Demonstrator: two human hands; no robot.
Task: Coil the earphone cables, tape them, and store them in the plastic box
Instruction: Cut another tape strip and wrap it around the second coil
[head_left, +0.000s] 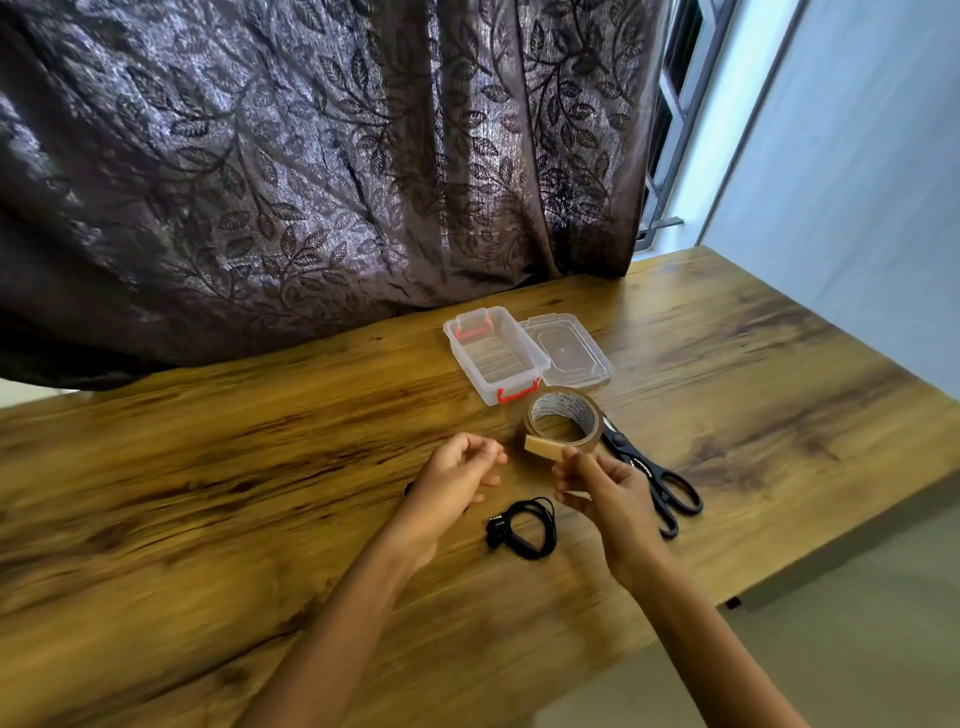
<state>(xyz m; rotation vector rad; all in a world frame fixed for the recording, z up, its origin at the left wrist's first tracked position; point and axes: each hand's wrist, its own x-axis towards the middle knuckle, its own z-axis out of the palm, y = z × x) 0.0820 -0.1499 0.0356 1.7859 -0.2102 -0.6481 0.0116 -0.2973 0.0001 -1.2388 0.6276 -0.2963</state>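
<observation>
A coiled black earphone cable (524, 526) lies on the wooden table (260, 467) between my two hands. My right hand (602, 488) pinches a short strip of brown tape (544, 448) and holds it up just in front of the tape roll (563, 415). My left hand (457, 475) hovers to the left of the strip with its fingers loosely curled and nothing visible in them. The clear plastic box (493, 353) with red latches stands open behind the roll, and nothing lies in it.
The box's clear lid (566, 349) lies flat to the right of the box. Black scissors (652, 475) rest to the right of the tape roll. A dark patterned curtain (311, 182) hangs over the table's far edge. The table's right edge drops to the floor.
</observation>
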